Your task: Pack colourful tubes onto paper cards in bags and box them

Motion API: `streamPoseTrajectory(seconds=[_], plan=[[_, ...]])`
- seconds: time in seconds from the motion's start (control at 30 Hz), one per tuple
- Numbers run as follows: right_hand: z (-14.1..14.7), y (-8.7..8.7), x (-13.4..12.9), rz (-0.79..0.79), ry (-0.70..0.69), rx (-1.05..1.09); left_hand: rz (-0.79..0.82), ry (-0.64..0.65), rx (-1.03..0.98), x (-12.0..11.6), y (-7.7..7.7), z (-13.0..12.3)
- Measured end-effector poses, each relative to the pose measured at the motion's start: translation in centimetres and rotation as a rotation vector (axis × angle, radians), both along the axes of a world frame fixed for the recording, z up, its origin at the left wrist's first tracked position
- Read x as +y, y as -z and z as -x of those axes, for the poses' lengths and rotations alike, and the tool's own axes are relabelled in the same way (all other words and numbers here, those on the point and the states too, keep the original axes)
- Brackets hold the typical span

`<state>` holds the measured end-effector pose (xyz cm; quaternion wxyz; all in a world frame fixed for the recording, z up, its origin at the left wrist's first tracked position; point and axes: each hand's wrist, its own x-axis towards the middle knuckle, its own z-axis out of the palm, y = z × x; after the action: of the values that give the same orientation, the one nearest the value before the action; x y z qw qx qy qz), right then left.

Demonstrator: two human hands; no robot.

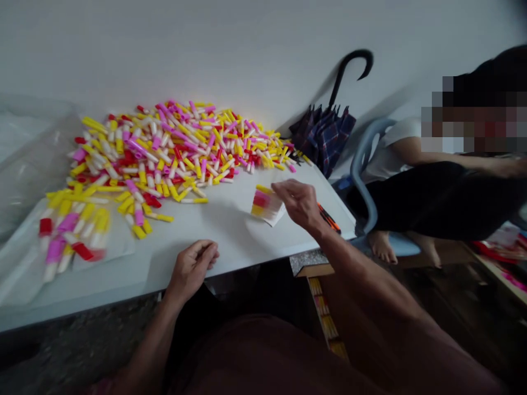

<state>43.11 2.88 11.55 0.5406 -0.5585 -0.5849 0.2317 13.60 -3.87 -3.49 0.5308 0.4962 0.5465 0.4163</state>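
Observation:
My right hand (297, 202) is raised over the right part of the white table (230, 230), its fingers pinched on the top of a small packet of coloured plastic tubes (263, 201). Yellow, pink and red ends show in the packet, which is blurred by motion. Below it lies a small white paper (275, 216). At the table's front edge rests my left hand (195, 263), fingers curled and thumb against them; whether anything is inside is hidden. Behind both hands spreads a big heap of loose plastic tubes (177, 145), white with yellow, pink or red parts.
Clear bags with tubes (69, 236) lie at the left. Orange-and-black pens or cutters (328, 217) sit by the right edge. A folded plaid umbrella (325, 131) leans on the wall. Another person sits on a blue chair (366, 175). Below the table stands a box with packets (325, 312).

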Motion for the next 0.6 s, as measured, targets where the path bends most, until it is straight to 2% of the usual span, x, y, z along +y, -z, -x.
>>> streamPoseTrajectory(seconds=[0.1, 0.23, 0.37, 0.47, 0.53, 0.6], plan=[[-0.7, 1.1, 1.7, -0.103, 0.039, -0.048, -0.003, 0.025, -0.026, 0.2, 0.2, 0.3], [-2.3, 0.2, 3.1, -0.138, 0.012, -0.109, 0.035, 0.034, -0.017, 0.6, 0.0, 0.3], [-2.3, -0.3, 3.1, -0.081, -0.017, -0.048, 0.032, -0.009, -0.077, 1.6, -0.9, -0.2], [-1.6, 0.3, 2.7, 0.009, -0.075, 0.034, -0.030, -0.061, -0.149, 3.1, -2.9, -1.1], [-0.8, 1.0, 2.4, 0.075, -0.123, 0.114, -0.090, -0.048, -0.219, 4.7, -4.9, -2.0], [0.1, 2.0, 2.1, 0.151, -0.173, 0.194, -0.118, 0.026, -0.287, 6.4, -7.0, -3.0]])
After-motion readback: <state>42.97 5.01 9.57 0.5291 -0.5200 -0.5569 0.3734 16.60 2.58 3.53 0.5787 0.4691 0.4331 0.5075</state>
